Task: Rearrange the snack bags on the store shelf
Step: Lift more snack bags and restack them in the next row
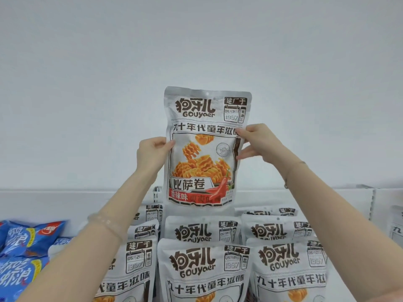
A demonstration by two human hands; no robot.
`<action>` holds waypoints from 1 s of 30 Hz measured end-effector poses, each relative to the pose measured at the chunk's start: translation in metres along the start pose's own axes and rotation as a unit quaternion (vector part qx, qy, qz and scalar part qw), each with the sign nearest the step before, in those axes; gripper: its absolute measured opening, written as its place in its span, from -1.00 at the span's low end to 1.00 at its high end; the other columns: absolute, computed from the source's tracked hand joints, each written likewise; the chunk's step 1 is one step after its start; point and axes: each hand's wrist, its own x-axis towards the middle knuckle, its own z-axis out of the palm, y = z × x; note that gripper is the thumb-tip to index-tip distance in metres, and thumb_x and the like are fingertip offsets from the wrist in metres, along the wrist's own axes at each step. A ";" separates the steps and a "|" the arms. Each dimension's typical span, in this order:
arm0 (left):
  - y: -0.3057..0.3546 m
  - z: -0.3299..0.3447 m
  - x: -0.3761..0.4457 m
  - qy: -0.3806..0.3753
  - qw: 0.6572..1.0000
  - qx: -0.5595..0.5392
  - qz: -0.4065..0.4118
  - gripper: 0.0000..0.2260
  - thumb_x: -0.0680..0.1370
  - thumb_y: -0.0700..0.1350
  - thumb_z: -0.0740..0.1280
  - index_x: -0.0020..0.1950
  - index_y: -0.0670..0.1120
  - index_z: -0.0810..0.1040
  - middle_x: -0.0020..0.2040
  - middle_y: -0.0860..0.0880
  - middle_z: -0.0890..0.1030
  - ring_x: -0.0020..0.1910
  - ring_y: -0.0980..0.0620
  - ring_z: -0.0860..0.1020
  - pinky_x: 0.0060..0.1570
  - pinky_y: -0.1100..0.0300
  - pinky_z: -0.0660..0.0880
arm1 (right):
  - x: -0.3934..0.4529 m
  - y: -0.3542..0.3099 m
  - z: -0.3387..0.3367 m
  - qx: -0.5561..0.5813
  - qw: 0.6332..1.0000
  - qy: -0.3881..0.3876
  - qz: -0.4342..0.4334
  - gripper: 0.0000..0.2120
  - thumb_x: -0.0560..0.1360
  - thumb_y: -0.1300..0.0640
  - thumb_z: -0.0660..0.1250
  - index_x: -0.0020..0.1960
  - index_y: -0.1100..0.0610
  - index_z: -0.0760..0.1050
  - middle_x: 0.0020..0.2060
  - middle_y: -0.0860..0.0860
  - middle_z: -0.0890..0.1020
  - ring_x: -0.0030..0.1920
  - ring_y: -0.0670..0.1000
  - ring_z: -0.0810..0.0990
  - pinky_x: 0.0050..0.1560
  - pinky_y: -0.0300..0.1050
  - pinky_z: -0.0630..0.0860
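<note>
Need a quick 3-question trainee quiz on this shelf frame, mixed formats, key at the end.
1. True or false: the raised silver bag is held by one hand only.
2. Which bags lie at the far left of the shelf? A) blue bags B) green bags C) red bags
3. Fill in: the raised bag is held ____ the rows of silver bags.

Key
1. False: the left hand and right hand pinch its side edges.
2. A: blue bags.
3. above.
</note>
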 end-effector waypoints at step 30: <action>-0.118 0.023 0.012 -0.148 0.944 0.270 -0.116 -0.86 0.62 -0.19 0.22 -0.11 -0.18 0.47 -0.18 -0.22 0.66 -0.31 -0.08 0.71 -0.30 0.05 0.66 | 0.019 0.141 0.053 -0.311 0.946 -0.057 0.067 -0.68 0.45 0.16 0.45 -0.36 0.14 0.36 -0.44 0.03 0.53 -0.30 0.15 0.69 -0.39 -0.22 0.51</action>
